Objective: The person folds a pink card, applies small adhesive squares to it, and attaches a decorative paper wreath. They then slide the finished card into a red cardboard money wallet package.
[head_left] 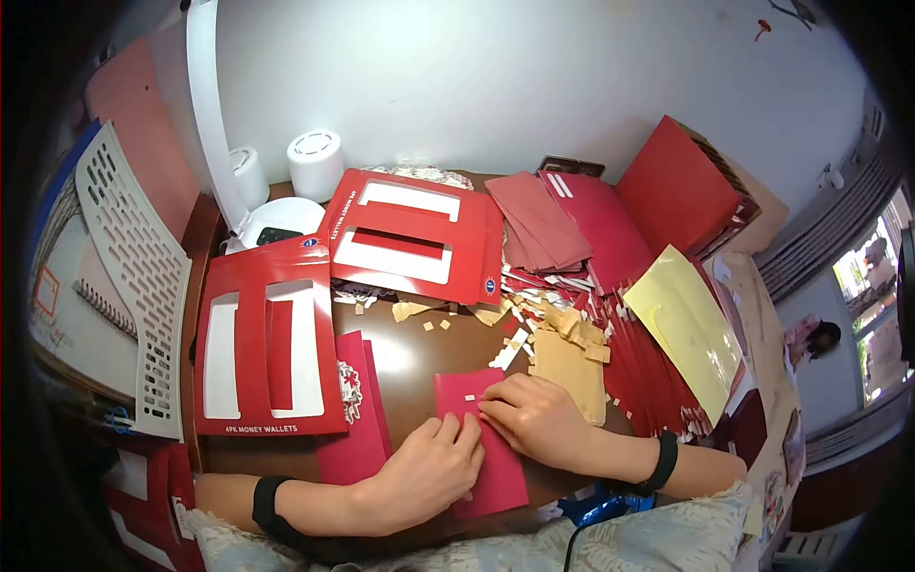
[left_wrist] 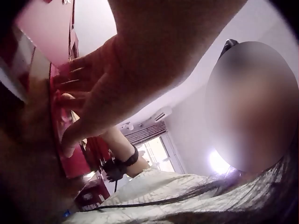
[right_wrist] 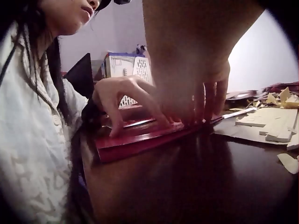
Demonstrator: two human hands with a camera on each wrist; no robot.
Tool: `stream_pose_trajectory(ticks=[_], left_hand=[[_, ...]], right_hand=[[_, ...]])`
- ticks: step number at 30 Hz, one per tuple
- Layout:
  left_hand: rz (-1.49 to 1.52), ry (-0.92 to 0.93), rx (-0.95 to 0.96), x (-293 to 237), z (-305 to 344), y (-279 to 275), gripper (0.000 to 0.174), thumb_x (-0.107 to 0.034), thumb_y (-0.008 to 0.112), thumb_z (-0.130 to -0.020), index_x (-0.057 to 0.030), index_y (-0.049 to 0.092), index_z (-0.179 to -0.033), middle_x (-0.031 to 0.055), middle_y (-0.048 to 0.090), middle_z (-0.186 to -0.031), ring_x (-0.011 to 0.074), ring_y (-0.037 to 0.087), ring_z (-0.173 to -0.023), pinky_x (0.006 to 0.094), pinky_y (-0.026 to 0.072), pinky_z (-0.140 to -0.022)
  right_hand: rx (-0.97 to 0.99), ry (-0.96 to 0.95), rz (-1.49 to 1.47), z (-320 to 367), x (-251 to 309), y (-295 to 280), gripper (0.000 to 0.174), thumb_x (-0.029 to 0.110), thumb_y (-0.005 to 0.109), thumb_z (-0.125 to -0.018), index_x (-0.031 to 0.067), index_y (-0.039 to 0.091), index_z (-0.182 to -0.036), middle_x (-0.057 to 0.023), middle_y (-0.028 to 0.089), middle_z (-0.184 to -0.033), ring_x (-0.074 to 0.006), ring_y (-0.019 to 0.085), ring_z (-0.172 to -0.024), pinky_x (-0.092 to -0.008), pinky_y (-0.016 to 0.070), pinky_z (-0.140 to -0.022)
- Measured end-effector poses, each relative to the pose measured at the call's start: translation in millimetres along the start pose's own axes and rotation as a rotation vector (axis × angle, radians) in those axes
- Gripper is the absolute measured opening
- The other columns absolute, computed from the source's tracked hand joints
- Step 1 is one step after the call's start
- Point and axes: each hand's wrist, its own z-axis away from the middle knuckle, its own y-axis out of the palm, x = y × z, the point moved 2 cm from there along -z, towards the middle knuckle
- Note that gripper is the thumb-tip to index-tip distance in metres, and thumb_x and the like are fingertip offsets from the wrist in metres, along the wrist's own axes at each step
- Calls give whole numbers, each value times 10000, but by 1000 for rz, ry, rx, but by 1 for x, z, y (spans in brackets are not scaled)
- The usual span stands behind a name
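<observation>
Both forearms reach inward from the sides over the brown table [head_left: 419, 353], each with a dark band at the wrist, and the hands meet over a bright pink-red wallet [head_left: 496, 477] that lies flat at the near side of the table, its long side running away from the person. The left hand [head_left: 424, 472] comes in from the lower left, palm down and back of the hand up; its fingers are loosely bent and the thumb is set apart from them, nearer the person, with the fingertips resting on the wallet. The right hand [head_left: 538, 419] comes in from the right, a little farther from the person, wrist raised and fingers bent downward, their tips at the wallet's upper part. Its thumb and forefinger are close together, but whether they pinch anything cannot be told. A small white piece [head_left: 470, 397] lies on the wallet, just beside the right fingertips. To the left of the wallet are pink-red folders [head_left: 355, 453], partly beneath a red cardboard package [head_left: 253, 334] with cut-out windows. Beyond the right hand lies a tan stack [head_left: 569, 372], with a bundle of dark red envelopes [head_left: 648, 367] farther right, partly under a yellow sheet [head_left: 686, 329].
</observation>
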Motion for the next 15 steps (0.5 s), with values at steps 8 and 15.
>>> stream_pose_trajectory(ticks=[8,15], left_hand=[[-24,110,65,-11,6,8,338,-243,655,-783,44,663,-962,121,614,-924,232,608,-862,316,505,-750],[79,126,83,-8,6,6,347,-190,681,-746,64,664,-981,169,653,-974,268,641,-905,337,530,-795]], right_hand=[[108,18,-34,-10,-9,-15,131,115,744,-841,46,716,-949,-87,697,-955,-270,674,-878,-381,549,-749],[75,160,139,-64,-52,-41,221,69,722,-824,72,690,-1042,-120,677,-964,-331,661,-943,-420,551,-789]])
